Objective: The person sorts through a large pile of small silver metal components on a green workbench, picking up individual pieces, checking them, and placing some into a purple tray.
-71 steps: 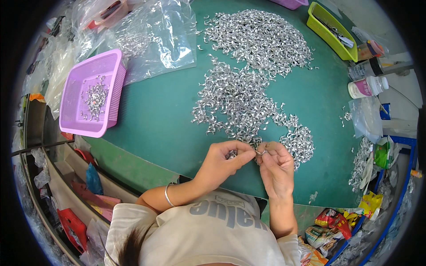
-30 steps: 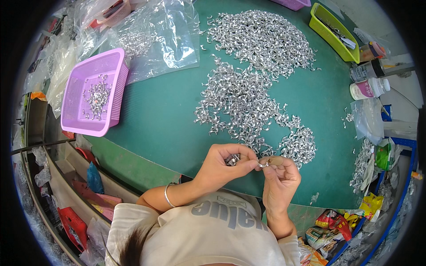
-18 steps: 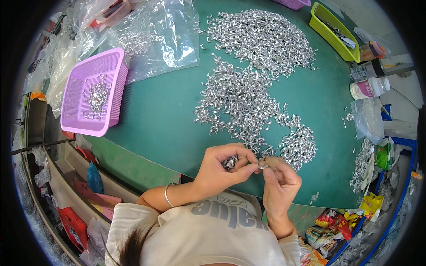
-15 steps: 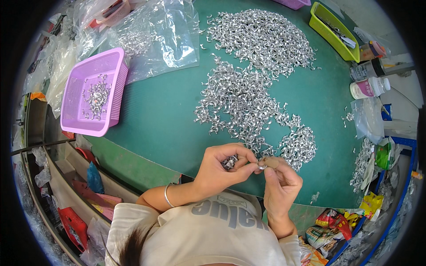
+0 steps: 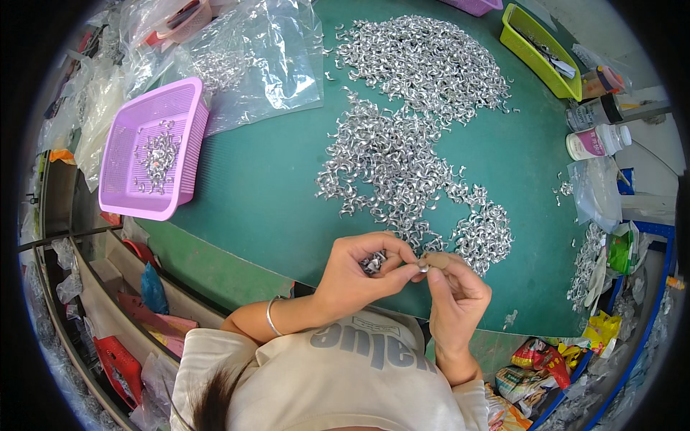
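My left hand (image 5: 352, 276) is closed loosely around several small curved silver metal pieces (image 5: 373, 262) that show in its palm. Its thumb and forefinger pinch one more silver piece (image 5: 422, 266) at their tips. My right hand (image 5: 460, 293) meets it there, thumb and fingers pressed on the same piece. A brown, flat covering or patch (image 5: 437, 260) sits at the right fingertips; its exact kind is unclear. Both hands are above the table's near edge, just short of a large heap of like silver pieces (image 5: 388, 158).
A lilac basket (image 5: 192, 154) with some silver pieces stands left on the green table (image 5: 251, 194). Clear plastic sheeting (image 5: 287, 65) lies behind it. At far right are a yellow-green basket (image 5: 553, 75) and a white bottle (image 5: 598, 142). Shelving (image 5: 194, 298) stands at lower left.
Both hands stay in nearly the same place. Only a slight shift of the fingertips around the pinched silver piece shows.
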Demonstrator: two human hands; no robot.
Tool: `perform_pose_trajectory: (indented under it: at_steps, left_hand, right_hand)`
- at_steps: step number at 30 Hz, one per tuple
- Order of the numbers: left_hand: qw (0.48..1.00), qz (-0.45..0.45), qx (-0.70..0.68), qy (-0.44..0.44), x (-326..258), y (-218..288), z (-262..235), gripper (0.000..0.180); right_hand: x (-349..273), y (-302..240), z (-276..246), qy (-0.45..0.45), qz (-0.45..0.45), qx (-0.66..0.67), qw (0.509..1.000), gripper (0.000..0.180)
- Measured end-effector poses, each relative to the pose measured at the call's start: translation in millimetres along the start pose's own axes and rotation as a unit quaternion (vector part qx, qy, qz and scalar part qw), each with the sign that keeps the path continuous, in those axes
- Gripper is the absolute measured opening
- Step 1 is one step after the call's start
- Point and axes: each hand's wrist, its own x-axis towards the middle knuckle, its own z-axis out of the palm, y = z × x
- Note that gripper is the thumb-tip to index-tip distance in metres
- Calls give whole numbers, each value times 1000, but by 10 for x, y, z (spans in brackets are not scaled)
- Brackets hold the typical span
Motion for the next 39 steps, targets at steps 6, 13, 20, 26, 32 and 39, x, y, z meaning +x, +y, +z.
perform_pose_trajectory:
  at_steps: [6, 13, 20, 26, 32, 39]
  left_hand:
    - [997, -67, 40, -8, 57, -20, 73, 8]
    - [992, -97, 65, 48, 100, -178, 180, 17]
    - [991, -102, 64, 58, 144, -262, 148, 16]
    - [986, -103, 100, 87, 130, -279, 55, 14]
    - [981, -90, 152, 75, 151, -343, -73, 14]
    - [979, -80, 187, 34, 124, -293, -76, 13]
  right_hand:
    - [-24, -5, -80, 43, -7, -42, 998, 14]
    - [88, 133, -1733, 387, -92, -255, 881, 14]
    - [-146, 124, -2719, 355, -33, -605, 712, 9]
    - [-92, -69, -2344, 370, -95, -648, 659, 10]
    - [341, -37, -991, 36, -110, -442, 889, 15]
    - [770, 452, -439, -58, -193, -577, 791, 16]
